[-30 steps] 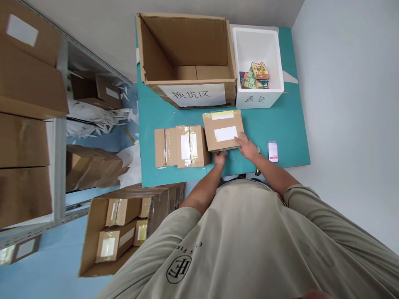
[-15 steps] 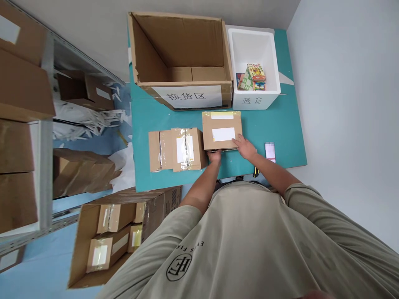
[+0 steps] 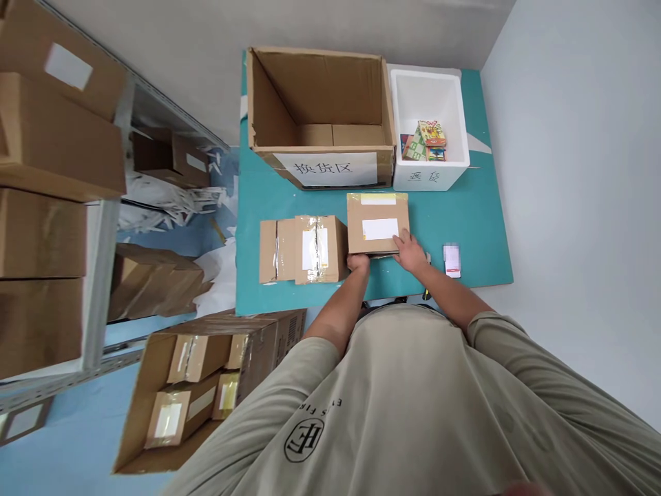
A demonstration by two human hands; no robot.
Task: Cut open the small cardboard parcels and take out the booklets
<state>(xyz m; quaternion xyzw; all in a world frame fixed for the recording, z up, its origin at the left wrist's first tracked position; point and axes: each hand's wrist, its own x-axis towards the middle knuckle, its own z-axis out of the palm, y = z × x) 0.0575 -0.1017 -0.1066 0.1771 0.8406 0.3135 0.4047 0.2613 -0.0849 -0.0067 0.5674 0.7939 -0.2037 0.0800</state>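
Gripping the near edge of a parcel [image 3: 377,231] with my left hand [image 3: 358,262], right hand [image 3: 410,252] resting open on its corner, on the teal board [image 3: 467,227]; any lift calls for both hands under it. Count beyond: one taped parcel [image 3: 315,249], one open carton [image 3: 330,169], one foam box [image 3: 426,178], about three packs [image 3: 431,141].

A paper sign [image 3: 325,169] on the open carton [image 3: 320,89] reads 换货区.

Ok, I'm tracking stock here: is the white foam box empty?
No, the white foam box holds a small stack of colourful packets at one end.
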